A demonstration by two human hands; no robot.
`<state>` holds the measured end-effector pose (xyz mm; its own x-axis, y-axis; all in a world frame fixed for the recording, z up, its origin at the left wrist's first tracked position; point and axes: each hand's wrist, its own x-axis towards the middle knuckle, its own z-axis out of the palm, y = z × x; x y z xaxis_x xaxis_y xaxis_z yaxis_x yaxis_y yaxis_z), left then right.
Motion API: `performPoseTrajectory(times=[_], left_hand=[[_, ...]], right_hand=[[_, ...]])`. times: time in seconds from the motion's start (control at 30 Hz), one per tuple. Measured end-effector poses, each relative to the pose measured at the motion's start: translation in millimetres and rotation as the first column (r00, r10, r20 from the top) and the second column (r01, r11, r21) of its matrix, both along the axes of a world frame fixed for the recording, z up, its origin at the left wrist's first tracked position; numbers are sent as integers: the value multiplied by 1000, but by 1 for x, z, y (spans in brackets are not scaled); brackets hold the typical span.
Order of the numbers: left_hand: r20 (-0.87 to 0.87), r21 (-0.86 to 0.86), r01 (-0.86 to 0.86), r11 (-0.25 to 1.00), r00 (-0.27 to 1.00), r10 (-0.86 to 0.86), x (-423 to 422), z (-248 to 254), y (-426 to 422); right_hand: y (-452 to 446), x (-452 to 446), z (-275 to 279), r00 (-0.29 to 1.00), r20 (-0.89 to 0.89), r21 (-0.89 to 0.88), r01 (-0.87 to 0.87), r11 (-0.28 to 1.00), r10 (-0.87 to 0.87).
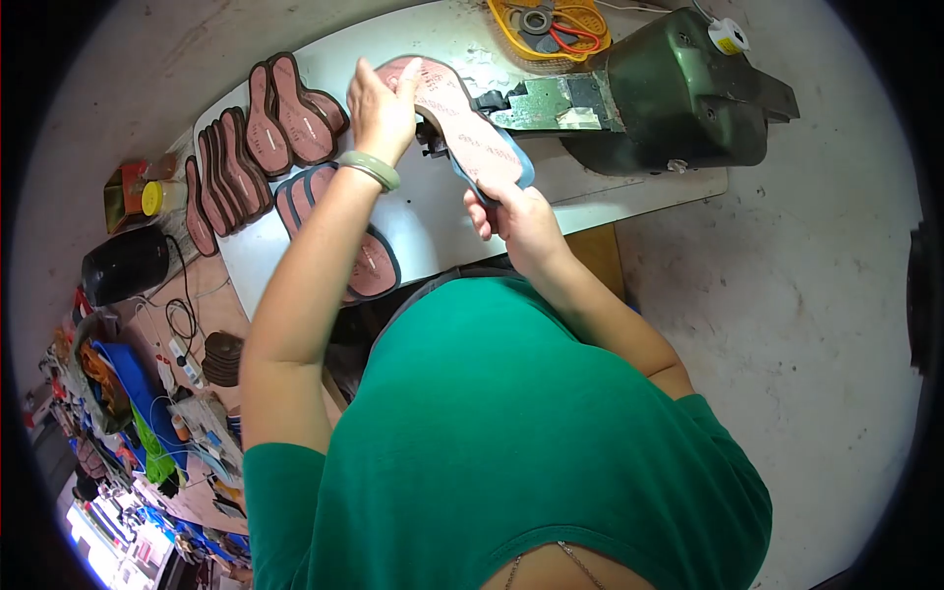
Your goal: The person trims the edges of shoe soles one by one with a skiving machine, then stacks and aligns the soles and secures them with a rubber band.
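A pink insole (454, 118) with printed marks and a dark edge lies slantwise at the machine's head. A blue layer (526, 167) shows along its lower right end. My left hand (383, 113) is on the wide upper end, its thumb on the pink face and its fingers around the left edge. At the narrow lower end, my right hand (518, 218) pinches the insole between thumb and curled fingers. The dark green machine (678, 93) reaches its narrow arm leftward to the insole's right edge. The contact point is hidden.
Several pink insoles with dark edges (261, 128) lie in rows on the white table (423, 231). Blue-edged insoles (374, 265) lie partly behind my left forearm. A yellow tray (551, 29) holds scissors. A black rounded object (126, 265) and a yellow-lidded jar (152, 198) stand left.
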<state>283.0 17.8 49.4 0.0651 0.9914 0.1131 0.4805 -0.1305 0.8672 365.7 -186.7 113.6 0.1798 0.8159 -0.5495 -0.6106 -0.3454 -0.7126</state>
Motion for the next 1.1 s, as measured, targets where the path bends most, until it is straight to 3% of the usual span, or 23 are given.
performPoseTrajectory(times=[0.03,0.07,0.1,0.2,0.23,0.33,0.5,0.63,0.73,0.9,1.1], left_hand=[[-253,187,270,944,942,-220,-2,12,7],[-521,283,547,788,777,-352,-3,23,11],[-521,282,545,789,778,-351,-2,28,15],[-697,336,895,294,446,-562,8,45,28],[-695,338,894,294,448,-562,12,52,35],[-639,-290,955,58,-148,-755,26,89,51],[-639,-270,962,40,-149,-754,26,89,56],[-599,-338,934,118,-117,-792,16,89,54],[-566,-375,897,236,-20,-824,7,90,47],[-458,-418,861,291,77,-886,-6,87,27],[-293,-312,883,351,262,-919,-19,76,8]], right_hand=[[5,-1,-3,1000,-20,13,14,1000,-14],[9,-1,-6,1000,-19,12,12,1000,-12],[13,-1,-9,999,-33,11,13,1000,-13],[29,-1,-14,998,-60,15,14,1000,-13],[33,-1,-15,998,-59,20,13,1000,-12],[43,1,-19,998,-62,24,14,1000,-13],[52,6,-23,999,-30,54,-32,998,34],[54,8,-27,998,19,58,-58,997,57],[52,14,-27,997,55,59,-61,996,58],[49,27,-27,981,159,53,-121,991,112],[46,39,-21,956,246,42,-175,984,159]])
